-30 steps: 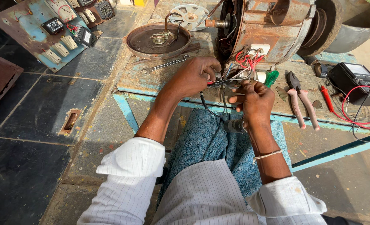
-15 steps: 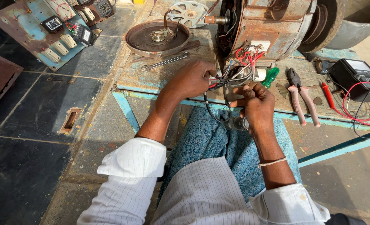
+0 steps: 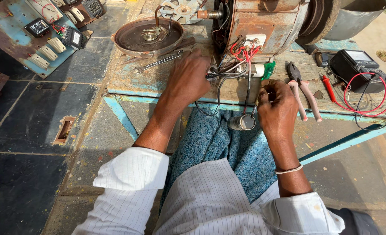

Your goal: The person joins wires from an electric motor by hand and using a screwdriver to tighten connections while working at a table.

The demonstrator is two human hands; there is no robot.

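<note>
My left hand [image 3: 188, 78] lies on the worn workbench [image 3: 123, 82] at the mouth of the rusty electric motor [image 3: 262, 24], its fingers drawn together on the bundle of red, white and black wires [image 3: 241, 56] that spills from the motor's front; the fingertips are hidden behind the knuckles, so I cannot tell just which strands they pinch. My right hand [image 3: 278, 109] hovers at the bench's near edge, closed into a loose fist around a wire lead, with a small metal cylinder [image 3: 242, 122] hanging just beside it over my blue patterned lap. Left of my left hand lie a spanner [image 3: 158, 63] and, beyond it, a round rusty end cover [image 3: 149, 37]. To the right of my right hand rest pliers with pale handles [image 3: 304, 89], a red screwdriver [image 3: 328, 89], and further off a black meter [image 3: 358, 65] with red leads looping across the boards. A green piece [image 3: 269, 69] sits just under the motor. On the stone floor to the far left lies a blue switch panel [image 3: 32, 35].
</note>
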